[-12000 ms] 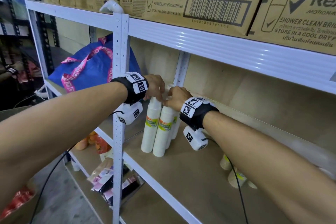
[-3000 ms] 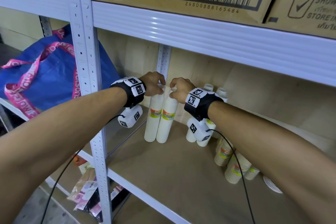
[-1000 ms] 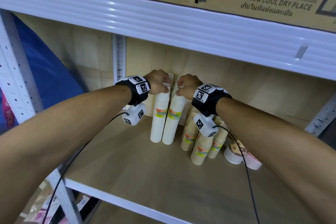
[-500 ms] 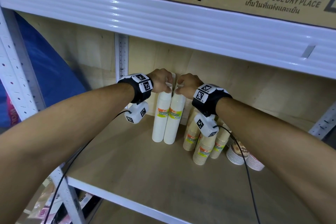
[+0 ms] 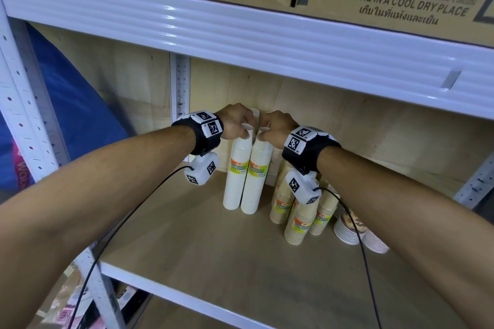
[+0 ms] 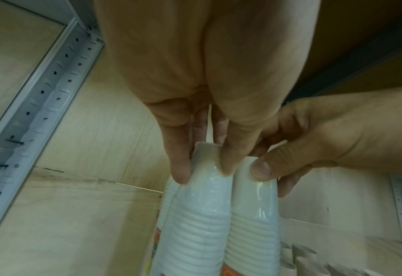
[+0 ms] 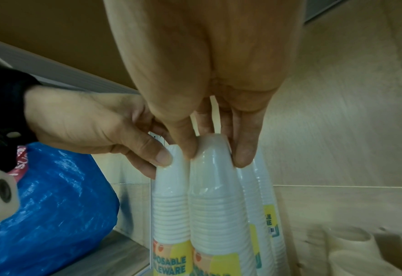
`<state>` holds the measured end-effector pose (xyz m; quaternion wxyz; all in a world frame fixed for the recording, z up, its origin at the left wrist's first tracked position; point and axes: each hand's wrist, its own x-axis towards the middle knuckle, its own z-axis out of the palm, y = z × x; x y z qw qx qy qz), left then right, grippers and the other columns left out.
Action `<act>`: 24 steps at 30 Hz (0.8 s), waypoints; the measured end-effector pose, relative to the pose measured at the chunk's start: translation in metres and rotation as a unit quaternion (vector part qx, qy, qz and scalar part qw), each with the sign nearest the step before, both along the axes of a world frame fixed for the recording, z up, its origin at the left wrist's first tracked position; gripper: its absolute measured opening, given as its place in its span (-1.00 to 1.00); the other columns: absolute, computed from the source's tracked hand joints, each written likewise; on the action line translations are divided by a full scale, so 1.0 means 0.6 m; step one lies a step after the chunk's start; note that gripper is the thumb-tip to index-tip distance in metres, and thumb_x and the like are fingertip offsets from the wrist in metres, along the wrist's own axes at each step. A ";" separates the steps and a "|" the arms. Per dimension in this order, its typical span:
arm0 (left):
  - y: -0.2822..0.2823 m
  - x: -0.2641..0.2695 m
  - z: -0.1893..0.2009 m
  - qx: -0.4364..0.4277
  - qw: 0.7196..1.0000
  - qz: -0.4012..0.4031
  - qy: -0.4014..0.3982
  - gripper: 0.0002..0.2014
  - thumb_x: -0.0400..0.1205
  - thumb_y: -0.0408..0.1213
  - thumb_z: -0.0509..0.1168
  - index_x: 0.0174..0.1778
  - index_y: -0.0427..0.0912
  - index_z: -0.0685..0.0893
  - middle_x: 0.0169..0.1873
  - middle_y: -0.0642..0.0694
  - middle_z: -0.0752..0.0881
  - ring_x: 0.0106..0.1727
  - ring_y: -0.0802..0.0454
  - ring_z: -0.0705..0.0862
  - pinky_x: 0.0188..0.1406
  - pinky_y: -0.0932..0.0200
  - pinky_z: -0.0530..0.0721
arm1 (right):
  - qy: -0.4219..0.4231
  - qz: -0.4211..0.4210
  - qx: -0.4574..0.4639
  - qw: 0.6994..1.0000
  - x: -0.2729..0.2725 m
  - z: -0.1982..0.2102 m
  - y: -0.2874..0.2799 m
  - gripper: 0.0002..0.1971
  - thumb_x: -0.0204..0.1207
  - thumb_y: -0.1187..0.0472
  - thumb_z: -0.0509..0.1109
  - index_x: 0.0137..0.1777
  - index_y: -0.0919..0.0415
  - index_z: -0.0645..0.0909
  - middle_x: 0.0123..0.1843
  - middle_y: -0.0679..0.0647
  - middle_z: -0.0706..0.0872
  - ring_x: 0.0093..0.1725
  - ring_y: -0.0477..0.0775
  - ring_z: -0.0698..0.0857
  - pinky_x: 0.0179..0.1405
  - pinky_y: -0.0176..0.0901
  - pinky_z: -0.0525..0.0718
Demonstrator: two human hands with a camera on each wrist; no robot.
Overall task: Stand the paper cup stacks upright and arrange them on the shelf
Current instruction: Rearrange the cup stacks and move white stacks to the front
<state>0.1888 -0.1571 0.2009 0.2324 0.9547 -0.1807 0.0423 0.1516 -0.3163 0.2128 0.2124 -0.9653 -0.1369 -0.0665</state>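
White cup stacks (image 5: pixel 244 176) upright, pushed deeper to shelf (image 5: pixel 213 262) back corner; left hand (image 5: pixel 235 124), right hand (image 5: pixel 275 128) fingers still pinching tops; nearly placed.

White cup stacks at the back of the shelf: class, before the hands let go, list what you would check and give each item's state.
1. Left hand pinches the left white stack top: ok.
2. Right hand pinches the right white stack top: ok.
3. Both stacks upright: ok.
4. Bases flat on the shelf board: ok.
5. Stacks touching the back panel: cannot tell.
6. Clear of the brown cup stacks: ok.
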 end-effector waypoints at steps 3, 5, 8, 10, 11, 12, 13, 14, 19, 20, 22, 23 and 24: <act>0.004 -0.001 -0.001 -0.022 1.000 0.001 0.007 -0.63 0.56 -0.34 0.47 0.30 -0.11 0.68 0.32 -0.09 0.64 0.15 -0.03 0.63 -0.05 0.20 0.58 | 0.000 0.000 0.000 1.000 0.002 -0.001 0.000 -0.76 0.47 0.26 0.47 0.14 0.16 0.69 -0.02 -0.02 0.61 0.02 0.01 0.62 -0.10 -0.23 0.47; 0.006 -0.001 -0.001 -0.028 1.000 0.000 0.011 -0.62 0.56 -0.34 0.46 0.32 -0.12 0.68 0.32 -0.09 0.64 0.14 -0.01 0.62 -0.08 0.21 0.56 | -0.002 -0.001 -0.002 1.000 0.002 -0.001 0.000 -0.78 0.48 0.26 0.47 0.13 0.16 0.69 -0.02 -0.02 0.61 0.01 0.01 0.61 -0.13 -0.25 0.45; 0.007 -0.001 -0.002 -0.033 0.999 0.000 0.012 -0.61 0.56 -0.33 0.46 0.33 -0.12 0.68 0.31 -0.08 0.64 0.11 0.00 0.62 -0.07 0.20 0.57 | -0.006 0.003 -0.007 1.000 0.002 -0.002 0.000 -0.82 0.48 0.25 0.47 0.08 0.11 0.69 -0.04 -0.02 0.60 -0.03 0.00 0.59 -0.32 -0.30 0.40; 0.008 -0.001 -0.004 -0.043 0.999 -0.001 0.019 -0.61 0.55 -0.34 0.47 0.31 -0.11 0.68 0.30 -0.10 0.65 0.07 -0.01 0.62 -0.06 0.17 0.62 | -0.007 0.006 -0.010 1.000 0.003 -0.002 0.000 -0.86 0.47 0.25 0.47 -0.05 0.01 0.63 -0.05 -0.02 0.60 -0.04 0.00 0.59 -0.41 -0.34 0.36; 0.009 0.000 -0.005 -0.046 0.999 -0.002 0.022 -0.61 0.55 -0.34 0.48 0.31 -0.11 0.68 0.28 -0.11 0.65 0.07 -0.02 0.63 -0.05 0.15 0.65 | -0.007 0.006 -0.010 1.000 0.003 -0.002 0.000 -0.85 0.47 0.25 0.47 -0.10 0.00 0.59 -0.05 -0.02 0.60 -0.03 0.01 0.60 -0.41 -0.34 0.37; 0.009 0.000 -0.004 -0.047 0.999 0.000 0.024 -0.60 0.54 -0.34 0.48 0.31 -0.11 0.68 0.27 -0.11 0.65 0.09 -0.04 0.64 -0.03 0.13 0.67 | -0.005 0.003 -0.013 1.000 0.004 -0.002 0.000 -0.84 0.46 0.24 0.48 -0.13 -0.01 0.56 -0.05 -0.02 0.61 -0.02 0.03 0.63 -0.39 -0.32 0.39; 0.009 0.000 -0.004 -0.050 0.998 0.000 0.026 -0.59 0.53 -0.34 0.49 0.32 -0.11 0.67 0.27 -0.12 0.65 0.12 -0.06 0.66 0.00 0.10 0.70 | -0.004 0.000 -0.016 1.000 0.004 -0.002 0.000 -0.84 0.45 0.23 0.48 -0.14 -0.01 0.56 -0.05 -0.02 0.62 0.01 0.06 0.65 -0.32 -0.30 0.43; 0.010 -0.002 -0.002 -0.051 0.998 0.001 0.029 -0.56 0.52 -0.34 0.49 0.33 -0.10 0.66 0.26 -0.13 0.65 0.15 -0.08 0.66 0.03 0.07 0.72 | -0.001 -0.002 -0.019 1.000 0.004 -0.002 0.001 -0.85 0.44 0.23 0.49 -0.14 -0.01 0.57 -0.04 -0.02 0.62 0.04 0.07 0.66 -0.23 -0.27 0.46; 0.012 -0.005 0.005 -0.047 0.998 0.002 0.032 -0.54 0.52 -0.32 0.51 0.35 -0.09 0.64 0.22 -0.12 0.61 0.17 -0.10 0.67 0.02 0.08 0.74 | -0.005 -0.011 -0.007 1.000 0.001 -0.002 0.001 -0.70 0.44 0.21 0.49 0.18 0.12 0.66 0.00 -0.04 0.59 0.04 0.04 0.64 -0.12 -0.22 0.47; 0.012 -0.008 0.007 -0.047 0.998 0.003 0.034 -0.54 0.52 -0.31 0.51 0.35 -0.08 0.64 0.22 -0.12 0.61 0.16 -0.09 0.67 0.00 0.08 0.74 | -0.007 -0.013 -0.004 1.000 -0.002 -0.001 0.001 -0.68 0.45 0.21 0.49 0.21 0.12 0.65 0.01 -0.05 0.59 0.04 0.02 0.62 -0.12 -0.23 0.47; 0.015 -0.010 0.010 -0.042 0.999 0.004 0.034 -0.55 0.51 -0.31 0.52 0.33 -0.07 0.65 0.20 -0.12 0.63 0.12 -0.06 0.67 -0.10 0.13 0.71 | -0.011 -0.018 0.001 1.000 -0.003 0.000 -0.002 -0.64 0.45 0.20 0.50 0.25 0.12 0.64 0.08 -0.01 0.61 0.06 0.02 0.61 -0.11 -0.24 0.46; 0.016 -0.007 0.010 -0.042 0.999 0.003 0.032 -0.56 0.51 -0.30 0.52 0.32 -0.07 0.66 0.19 -0.12 0.63 0.09 -0.05 0.67 -0.12 0.16 0.69 | -0.015 -0.021 0.001 1.000 -0.002 0.000 -0.004 -0.63 0.44 0.18 0.50 0.26 0.12 0.63 0.14 0.01 0.62 0.09 0.02 0.62 -0.10 -0.24 0.45; 0.018 -0.013 0.014 -0.045 0.998 0.004 0.033 -0.57 0.51 -0.31 0.52 0.31 -0.07 0.66 0.18 -0.12 0.64 0.06 -0.05 0.67 -0.13 0.17 0.68 | -0.017 -0.026 0.001 1.000 -0.005 0.003 -0.005 -0.61 0.44 0.16 0.51 0.27 0.13 0.62 0.20 0.04 0.63 0.14 0.04 0.62 -0.08 -0.24 0.45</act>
